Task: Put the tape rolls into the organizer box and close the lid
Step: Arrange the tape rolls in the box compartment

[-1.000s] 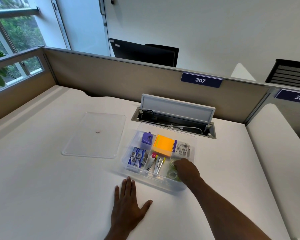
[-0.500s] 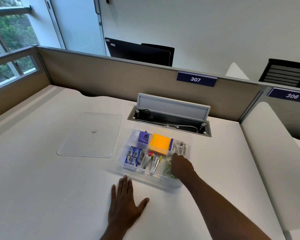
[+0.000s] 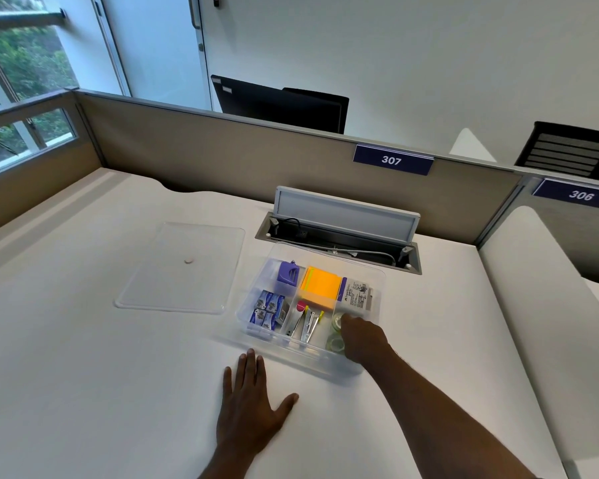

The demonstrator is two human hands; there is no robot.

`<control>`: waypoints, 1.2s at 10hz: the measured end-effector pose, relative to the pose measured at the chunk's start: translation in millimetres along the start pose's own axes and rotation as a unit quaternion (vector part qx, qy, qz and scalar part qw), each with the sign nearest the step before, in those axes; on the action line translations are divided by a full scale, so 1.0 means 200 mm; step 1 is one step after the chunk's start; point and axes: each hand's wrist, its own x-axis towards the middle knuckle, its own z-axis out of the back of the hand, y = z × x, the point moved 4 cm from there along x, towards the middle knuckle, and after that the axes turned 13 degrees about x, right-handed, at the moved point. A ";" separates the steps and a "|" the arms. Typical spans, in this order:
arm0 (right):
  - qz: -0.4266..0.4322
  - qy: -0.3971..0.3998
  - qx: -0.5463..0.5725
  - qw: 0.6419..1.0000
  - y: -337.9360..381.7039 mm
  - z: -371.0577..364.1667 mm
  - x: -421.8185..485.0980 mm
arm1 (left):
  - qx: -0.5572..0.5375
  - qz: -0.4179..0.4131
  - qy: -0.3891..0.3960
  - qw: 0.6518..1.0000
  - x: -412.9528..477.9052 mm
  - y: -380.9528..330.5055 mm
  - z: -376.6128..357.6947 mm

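The clear organizer box [image 3: 377, 281] stands open at the middle of the white desk. Two clear tape rolls lie in its front right compartment, the far tape roll [image 3: 336, 320] and the near tape roll [image 3: 333, 344]. My right hand [image 3: 362, 337] reaches into that compartment from the right, with its fingers curled onto the far roll. My left hand [image 3: 251, 413] lies flat on the desk just in front of the box, fingers spread, holding nothing. The clear lid [image 3: 184, 267] lies flat on the desk to the left of the box.
Other compartments hold an orange sticky-note pad [image 3: 320, 286], a purple sharpener [image 3: 287, 273], staple boxes [image 3: 268, 311] and staplers [image 3: 308, 324]. An open cable hatch [image 3: 339, 236] sits just behind the box. A partition wall runs along the back.
Both hands stay where they were relative to the box. Only the head view has shifted a little.
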 end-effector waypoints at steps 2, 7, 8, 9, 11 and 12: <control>0.019 -0.002 -0.029 0.999 0.01 0.01 0.00 | -0.005 0.003 -0.001 1.000 0.00 0.00 -0.01; 0.042 0.034 -0.113 0.992 0.02 0.06 0.00 | -0.001 0.004 -0.004 1.000 0.01 0.00 -0.02; 0.039 0.052 -0.131 0.989 0.02 0.06 0.01 | -0.001 0.004 -0.006 1.000 0.01 0.00 -0.02; 0.036 0.053 -0.132 0.989 0.03 0.07 0.00 | -0.003 0.003 -0.008 1.000 0.01 0.00 -0.02; 0.013 0.065 -0.156 0.985 0.07 0.12 0.01 | 0.001 0.000 -0.015 1.000 0.00 0.00 -0.01; 0.003 0.066 -0.193 0.979 0.11 0.14 0.01 | -0.003 -0.002 -0.021 1.000 0.00 0.00 0.00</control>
